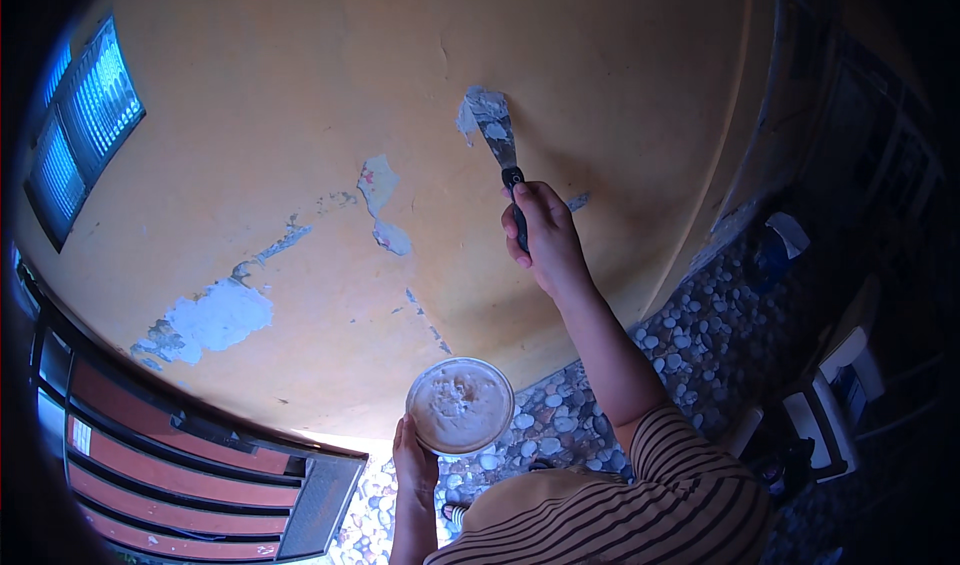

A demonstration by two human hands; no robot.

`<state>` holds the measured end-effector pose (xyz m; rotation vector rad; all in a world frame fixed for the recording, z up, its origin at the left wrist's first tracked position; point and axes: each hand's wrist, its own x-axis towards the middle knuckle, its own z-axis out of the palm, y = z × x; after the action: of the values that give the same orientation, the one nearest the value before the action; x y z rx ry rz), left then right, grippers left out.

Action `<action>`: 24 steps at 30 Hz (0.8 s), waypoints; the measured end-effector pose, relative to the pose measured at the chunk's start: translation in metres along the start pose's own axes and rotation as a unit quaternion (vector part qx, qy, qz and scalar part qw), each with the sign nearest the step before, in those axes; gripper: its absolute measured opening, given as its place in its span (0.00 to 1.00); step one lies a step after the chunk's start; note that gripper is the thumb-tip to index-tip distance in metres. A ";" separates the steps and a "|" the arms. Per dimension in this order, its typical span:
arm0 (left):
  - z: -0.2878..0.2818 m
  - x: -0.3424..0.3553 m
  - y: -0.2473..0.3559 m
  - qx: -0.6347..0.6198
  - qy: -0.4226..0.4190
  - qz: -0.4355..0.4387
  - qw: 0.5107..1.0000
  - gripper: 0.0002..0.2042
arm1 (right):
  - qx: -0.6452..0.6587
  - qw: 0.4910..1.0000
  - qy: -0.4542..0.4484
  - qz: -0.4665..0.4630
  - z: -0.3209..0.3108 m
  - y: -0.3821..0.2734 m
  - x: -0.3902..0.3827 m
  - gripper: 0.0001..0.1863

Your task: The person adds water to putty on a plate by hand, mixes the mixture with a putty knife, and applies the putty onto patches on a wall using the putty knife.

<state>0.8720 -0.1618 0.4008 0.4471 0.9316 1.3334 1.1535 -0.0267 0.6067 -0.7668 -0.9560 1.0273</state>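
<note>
My right hand (543,230) is wrapped round the dark handle of a putty knife (496,135), its arm stretched up to the wall. The knife's blade lies against a patch of whitish putty (466,118) on the yellow-orange wall (300,85). Lower down, my left hand (412,462) grips the side of a round tub of putty (461,405), whose open top faces me. The off-white paste inside has a rough, scooped surface. The tub's far side hides part of the floor.
Peeled spots (378,200) and a large white patch (220,317) mark the wall. A louvred window (95,115) is at upper left, a red slatted bench-like piece (180,465) at lower left. Pebble-patterned floor (560,420) runs below; a white chair-like object (830,410) stands right, near a blue container (772,255).
</note>
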 end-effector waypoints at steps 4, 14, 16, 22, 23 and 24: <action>0.001 0.001 -0.001 -0.008 0.002 -0.004 1.000 0.16 | -0.019 1.000 0.004 0.016 0.002 0.011 0.005 0.14; 0.002 0.000 -0.002 -0.002 -0.017 0.004 1.000 0.15 | -0.016 0.999 -0.011 -0.048 -0.001 0.029 0.003 0.13; 0.002 0.000 -0.002 0.005 -0.005 0.001 1.000 0.15 | -0.008 0.994 -0.039 -0.098 -0.003 0.034 0.019 0.14; 0.000 -0.005 -0.002 0.000 0.011 0.004 1.000 0.15 | -0.086 0.993 -0.022 -0.073 -0.005 0.085 0.044 0.14; 0.000 -0.005 -0.002 -0.005 0.008 0.010 1.000 0.16 | -0.112 0.993 -0.006 -0.048 -0.007 0.092 0.044 0.14; 0.000 -0.005 -0.001 0.000 0.020 0.006 1.000 0.16 | -0.105 0.993 -0.015 -0.053 -0.008 0.098 0.040 0.14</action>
<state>0.8731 -0.1671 0.4014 0.4280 0.9632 1.3563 1.1355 0.0432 0.5294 -0.8656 -1.1306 0.8563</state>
